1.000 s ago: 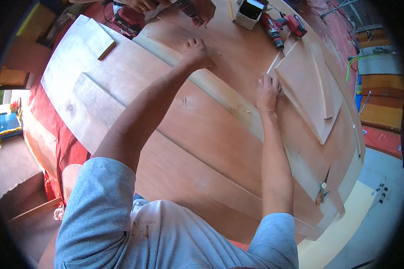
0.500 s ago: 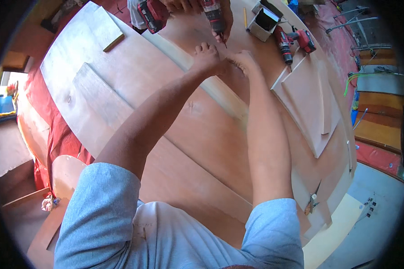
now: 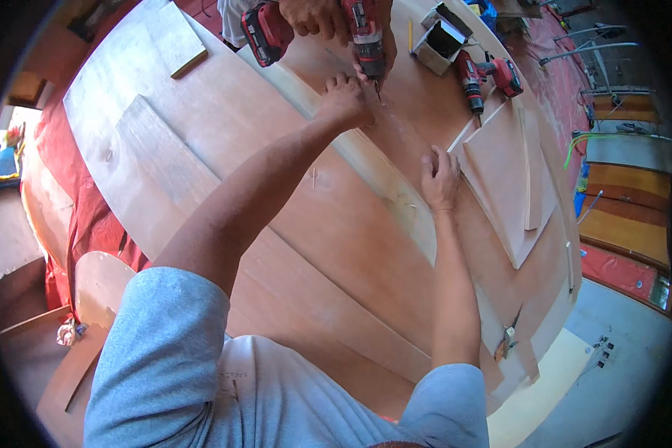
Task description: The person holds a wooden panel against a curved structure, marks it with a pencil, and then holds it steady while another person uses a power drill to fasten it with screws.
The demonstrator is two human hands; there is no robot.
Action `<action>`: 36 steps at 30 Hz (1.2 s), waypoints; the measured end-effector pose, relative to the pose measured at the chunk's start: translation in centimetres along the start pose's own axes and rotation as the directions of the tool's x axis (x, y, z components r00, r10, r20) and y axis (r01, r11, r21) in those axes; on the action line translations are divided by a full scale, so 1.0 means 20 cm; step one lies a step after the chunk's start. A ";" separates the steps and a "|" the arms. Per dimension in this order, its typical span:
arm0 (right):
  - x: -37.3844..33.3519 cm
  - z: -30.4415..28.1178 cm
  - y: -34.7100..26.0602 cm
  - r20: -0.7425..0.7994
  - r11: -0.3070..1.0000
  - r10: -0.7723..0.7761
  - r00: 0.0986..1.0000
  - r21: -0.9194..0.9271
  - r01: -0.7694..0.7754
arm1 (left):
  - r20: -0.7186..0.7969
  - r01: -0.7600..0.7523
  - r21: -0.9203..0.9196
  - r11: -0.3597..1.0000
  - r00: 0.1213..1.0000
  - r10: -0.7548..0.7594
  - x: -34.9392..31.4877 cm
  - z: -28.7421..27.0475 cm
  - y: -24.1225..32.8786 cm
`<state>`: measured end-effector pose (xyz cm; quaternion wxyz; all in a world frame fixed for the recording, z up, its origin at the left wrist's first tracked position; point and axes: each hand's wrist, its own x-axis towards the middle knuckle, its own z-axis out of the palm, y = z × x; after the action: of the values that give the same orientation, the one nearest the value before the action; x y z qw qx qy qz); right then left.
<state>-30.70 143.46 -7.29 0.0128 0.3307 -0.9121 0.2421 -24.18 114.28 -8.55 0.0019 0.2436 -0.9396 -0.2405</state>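
Note:
My left hand (image 3: 345, 101) rests on a pale wooden strip (image 3: 369, 173) that lies across a large curved plywood panel (image 3: 276, 187). Its fingers are bent a little and apart, reaching over the strip. Beyond it, a co-worker's hands (image 3: 313, 16) hold a red and black cordless drill (image 3: 366, 37), its bit pointing down close to my left fingertips. My right hand (image 3: 440, 179) is off the strip's right side, above the panel, thumb and fingers parted. Nothing shows between them, though the palm is hidden.
A second cordless drill (image 3: 472, 82) lies at the upper right beside an open small box (image 3: 439, 46) and a pencil (image 3: 410, 36). Stacked plywood pieces (image 3: 504, 179) are right of my hand. Pliers-like tool (image 3: 506, 340) lies lower right. Loose boards (image 3: 160, 142) are on the left.
My right hand has drawn away from beside my left hand, back toward me and to the right. The co-worker's drill has come slightly nearer. My left hand stays in place.

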 end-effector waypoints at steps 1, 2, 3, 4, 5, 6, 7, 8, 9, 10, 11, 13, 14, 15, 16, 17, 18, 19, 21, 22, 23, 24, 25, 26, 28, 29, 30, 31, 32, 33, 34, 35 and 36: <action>-0.01 0.01 0.00 -0.025 0.999 -0.006 1.000 -0.048 0.005 | 0.019 0.016 -0.013 1.000 1.000 -0.016 0.00 0.00 0.00; -0.01 0.03 0.00 -0.028 0.998 0.019 0.999 -0.051 -0.021 | 0.025 0.012 0.002 1.000 1.000 -0.012 0.00 0.00 0.00; -0.01 0.04 0.00 -0.044 0.997 0.007 0.999 -0.081 -0.010 | 0.012 0.005 0.016 1.000 1.000 -0.005 0.01 0.00 -0.01; 0.00 0.04 0.00 -0.068 0.993 -0.013 0.998 -0.120 0.004 | 0.019 0.002 0.018 1.000 1.000 -0.003 0.01 0.00 -0.01; 0.00 0.05 -0.01 -0.061 0.994 -0.014 0.998 -0.112 0.007 | -0.008 0.000 0.028 1.000 1.000 0.000 0.02 0.01 -0.01; 0.00 0.05 -0.01 -0.069 0.992 -0.020 0.997 -0.123 0.012 | 0.008 -0.011 0.020 1.000 1.000 0.010 0.02 0.01 -0.02; -0.01 0.05 -0.01 -0.077 0.990 -0.012 0.997 -0.138 0.001 | 0.035 -0.020 0.010 1.000 0.999 0.020 0.02 0.01 -0.02; -0.01 0.05 -0.01 -0.078 0.991 -0.020 0.997 -0.130 0.009 | 0.028 -0.025 0.016 1.000 0.999 0.024 0.02 0.02 -0.02; -0.01 0.05 -0.01 -0.098 0.992 -0.026 0.995 -0.125 0.014 | -0.004 -0.009 0.012 1.000 1.000 0.009 0.03 0.02 -0.02; -0.01 0.05 0.00 -0.107 0.992 -0.018 0.994 -0.123 0.005 | 0.008 0.017 0.013 1.000 1.000 -0.017 0.03 0.02 -0.02; -0.01 0.06 0.00 -0.123 0.993 -0.034 0.992 -0.120 0.019 | -0.040 0.002 0.009 1.000 0.999 -0.002 0.04 0.02 -0.02; -0.01 0.06 0.00 -0.111 0.990 -0.011 0.994 -0.141 -0.005 | 0.075 0.028 -0.034 0.999 0.997 -0.026 0.05 0.02 -0.02; -0.01 0.07 0.00 -0.111 0.991 -0.016 0.994 -0.136 0.001 | 0.098 0.039 -0.032 0.999 0.995 -0.036 0.05 0.02 -0.02; -0.01 0.07 0.01 -0.118 0.991 -0.026 0.993 -0.133 0.010 | 0.085 0.021 -0.020 1.000 0.996 -0.019 0.06 0.02 -0.02; -0.01 0.07 0.01 -0.115 0.991 -0.015 0.993 -0.137 -0.001 | 0.092 0.004 -0.003 1.000 0.996 -0.004 0.06 0.02 -0.03; -0.01 0.08 0.01 -0.126 0.991 -0.035 0.991 -0.131 0.019 | 0.070 0.002 -0.009 1.000 0.998 -0.002 0.06 0.02 -0.03; -0.01 0.08 0.01 -0.129 0.990 -0.034 0.991 -0.141 0.016 | 0.056 -0.011 -0.001 1.000 0.998 0.011 0.06 0.02 -0.03; -0.01 0.08 0.01 -0.127 0.988 -0.023 0.992 -0.154 0.003 | 0.069 -0.020 0.003 1.000 0.997 0.020 0.06 0.03 -0.04; -0.01 0.08 0.02 -0.125 0.989 -0.024 0.992 -0.145 0.006 | 0.055 -0.015 -0.004 1.000 0.998 0.015 0.06 0.03 -0.04; -0.01 0.08 0.02 -0.113 0.989 -0.004 0.994 -0.147 -0.013 | 0.068 -0.013 -0.009 1.000 0.998 0.014 0.06 0.03 -0.04; -0.01 0.08 0.02 -0.120 0.990 -0.014 0.993 -0.142 -0.003 | 0.070 -0.008 -0.016 1.000 0.998 0.009 0.06 0.04 -0.04; -0.01 0.08 0.02 -0.124 0.990 -0.011 0.992 -0.139 -0.006 | 0.062 -0.010 -0.005 1.000 0.998 0.011 0.06 0.04 -0.04; -0.01 0.08 0.02 -0.122 0.990 0.009 0.993 -0.139 -0.026 | 0.067 -0.015 0.016 1.000 0.998 0.014 0.06 0.04 -0.04; -0.01 0.08 0.01 -0.128 0.991 -0.009 0.992 -0.136 -0.008 | 0.054 -0.012 0.007 1.000 0.998 0.011 0.06 0.04 -0.04; -0.01 0.08 0.01 -0.109 0.988 0.032 0.994 -0.147 -0.048 | 0.080 -0.018 0.033 0.999 0.997 0.015 0.07 0.03 -0.04; -0.01 0.08 0.00 -0.114 0.989 0.018 0.993 -0.144 -0.034 | 0.058 -0.017 0.028 0.999 0.998 0.015 0.07 0.03 -0.04; -0.01 0.08 0.00 -0.116 0.988 0.018 0.993 -0.148 -0.035 | 0.067 -0.028 0.035 0.999 0.997 0.026 0.07 0.03 -0.04; -0.01 0.07 0.00 -0.104 0.986 0.038 0.994 -0.157 -0.054 | 0.088 -0.045 0.051 0.998 0.995 0.040 0.07 0.03 -0.04; -0.01 0.07 -0.01 -0.118 0.988 0.020 0.993 -0.152 -0.038 | 0.076 -0.041 0.042 0.998 0.996 0.038 0.08 0.03 -0.04; -0.01 0.07 -0.01 -0.104 0.989 0.028 0.994 -0.141 -0.043 | 0.085 -0.038 0.043 0.998 0.996 0.034 0.08 0.03 -0.04; -0.01 0.06 -0.01 -0.098 0.990 0.033 0.995 -0.132 -0.046 | 0.094 -0.041 0.046 0.998 0.995 0.036 0.08 0.03 -0.04; -0.01 0.06 -0.01 -0.091 0.990 0.037 0.995 -0.130 -0.049 | 0.095 -0.036 0.043 0.998 0.995 0.031 0.07 0.03 -0.04; -0.01 0.06 -0.01 -0.100 0.990 0.025 0.995 -0.136 -0.039 | 0.034 -0.044 0.051 0.998 0.999 0.042 0.07 0.02 -0.03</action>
<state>-30.21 142.95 -8.39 0.0762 0.3020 -0.9301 0.1947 -25.12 113.42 -9.43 -0.0145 0.2193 -0.9504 -0.2199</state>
